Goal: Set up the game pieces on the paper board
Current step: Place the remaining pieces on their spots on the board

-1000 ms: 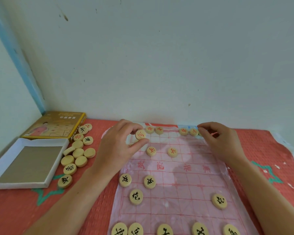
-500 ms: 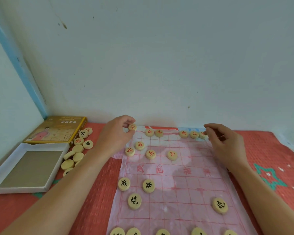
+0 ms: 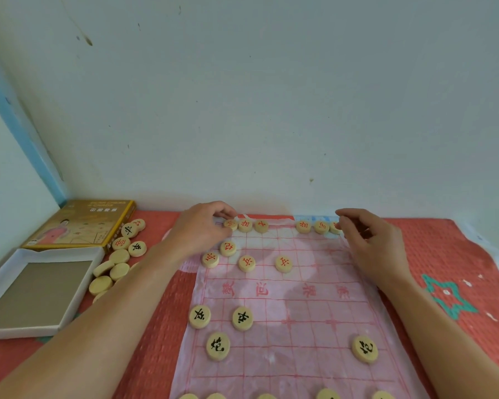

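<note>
— What colours are on the thin paper board (image 3: 300, 326) in front of you?
— Pale pink, with red lines in squares and red signs across the middle.
— And on it?
— You have round pale wood pieces with red signs (image 3: 246, 263) far off, and round pale wood pieces with black signs (image 3: 217, 346) close by.
— And your woven cloth (image 3: 415, 249)?
— Orange-red, with a green star outline and white dots. Your flat card box (image 3: 78, 226) is yellow.

Lid (image 3: 78, 226): yellow, printed, far left corner of the cloth.
Tray (image 3: 35, 292): white, left edge, touching the lid.
Cloth (image 3: 444, 249): red, green star (image 3: 447, 298) at right.
</note>
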Demonstrator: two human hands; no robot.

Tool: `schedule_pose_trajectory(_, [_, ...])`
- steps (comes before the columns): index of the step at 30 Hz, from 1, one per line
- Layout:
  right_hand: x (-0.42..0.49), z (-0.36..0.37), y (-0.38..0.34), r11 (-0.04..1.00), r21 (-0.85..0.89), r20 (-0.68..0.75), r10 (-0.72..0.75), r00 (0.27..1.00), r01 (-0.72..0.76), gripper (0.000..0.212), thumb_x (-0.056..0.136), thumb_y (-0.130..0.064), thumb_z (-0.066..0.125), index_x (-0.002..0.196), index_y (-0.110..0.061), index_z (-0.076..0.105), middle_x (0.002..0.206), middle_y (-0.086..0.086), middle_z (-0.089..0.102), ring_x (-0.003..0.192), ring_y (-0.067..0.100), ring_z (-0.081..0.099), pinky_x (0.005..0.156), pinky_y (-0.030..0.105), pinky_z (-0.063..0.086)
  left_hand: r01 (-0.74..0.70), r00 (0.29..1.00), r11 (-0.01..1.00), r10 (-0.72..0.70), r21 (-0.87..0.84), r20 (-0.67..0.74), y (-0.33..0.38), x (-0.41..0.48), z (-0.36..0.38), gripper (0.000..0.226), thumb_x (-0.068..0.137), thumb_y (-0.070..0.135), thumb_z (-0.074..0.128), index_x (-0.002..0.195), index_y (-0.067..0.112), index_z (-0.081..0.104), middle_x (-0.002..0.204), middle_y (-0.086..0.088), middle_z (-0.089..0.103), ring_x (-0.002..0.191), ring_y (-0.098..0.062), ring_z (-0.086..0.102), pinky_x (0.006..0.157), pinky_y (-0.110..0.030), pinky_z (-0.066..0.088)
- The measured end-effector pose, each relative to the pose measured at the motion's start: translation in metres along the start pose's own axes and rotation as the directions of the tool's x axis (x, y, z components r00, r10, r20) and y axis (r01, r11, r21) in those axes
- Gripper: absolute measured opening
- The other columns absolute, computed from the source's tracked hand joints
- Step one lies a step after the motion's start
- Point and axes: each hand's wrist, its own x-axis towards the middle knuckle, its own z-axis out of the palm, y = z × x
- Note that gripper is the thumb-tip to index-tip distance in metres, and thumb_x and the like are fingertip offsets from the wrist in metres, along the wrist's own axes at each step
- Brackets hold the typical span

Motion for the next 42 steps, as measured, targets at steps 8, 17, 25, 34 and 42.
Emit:
schedule_pose_trajectory(8, [-0.002,0.000,-0.003,1.000,0.015,0.011,-0.001,1.000,0.001,0.016,0.092,-0.019,0.061,0.104,-0.023,0.072,0.089,-0.011,0.072,0.083,0.003,0.066,0.073,0.013,0.050,0.032,0.997,0.997,-0.037,-0.077,-0.065,-0.010,-0.011,-0.018,0.042,0.085,0.001,0.048,0.112,0.029,0.063,0.114,0.017,0.060,0.110,0.000,0.050,0.096,-0.020,0.035])
schedule_pose_trajectory(17, [0.000,0.006,-0.039,0.993,-0.031,0.180,-0.106,0.978,0.113,0.013,0.089,-0.018,0.066,0.095,-0.028,0.072,0.085,-0.020,0.068,0.078,-0.003,0.059,0.064,0.007,0.044,0.074,0.958,0.988,-0.032,0.138,-0.285,-0.038,-0.051,-0.056,0.032,0.090,0.011,0.050,0.108,0.032,0.067,0.110,0.019,0.065,0.104,-0.003,0.057,0.083,-0.024,0.042])
schedule_pose_trajectory(25, [-0.007,0.074,-0.113,0.899,-0.103,0.536,-0.310,0.785,0.425,0.022,0.092,-0.034,0.059,0.112,-0.030,0.068,0.102,-0.016,0.066,0.084,-0.003,0.058,0.079,0.022,0.049,0.096,0.963,0.956,-0.019,0.277,-0.269,-0.044,-0.078,-0.070,0.032,0.088,0.016,0.054,0.113,0.032,0.066,0.118,0.011,0.064,0.107,-0.012,0.056,0.083,-0.027,0.041])
schedule_pose_trajectory(34, [-0.010,0.143,-0.143,0.818,-0.185,0.679,-0.294,0.672,0.545,0.033,0.095,-0.035,0.052,0.127,-0.030,0.059,0.128,-0.007,0.060,0.116,0.015,0.052,0.090,0.033,0.043,0.056,0.996,0.891,-0.018,0.450,-0.089,-0.045,-0.107,-0.082,0.033,0.083,0.039,0.061,0.116,0.043,0.058,0.138,0.017,0.043,0.130,-0.011,0.031,0.107,-0.033,0.025])
schedule_pose_trajectory(42, [-0.009,0.152,-0.146,0.787,-0.207,0.708,-0.290,0.644,0.582,0.027,0.095,-0.030,0.054,0.119,-0.026,0.064,0.117,-0.002,0.062,0.108,0.019,0.054,0.088,0.037,0.048,0.015,1.000,0.877,-0.002,0.480,-0.027,-0.051,-0.111,-0.080,0.027,0.086,0.043,0.055,0.112,0.045,0.060,0.112,0.027,0.048,0.117,-0.008,0.035,0.095,-0.029,0.029])
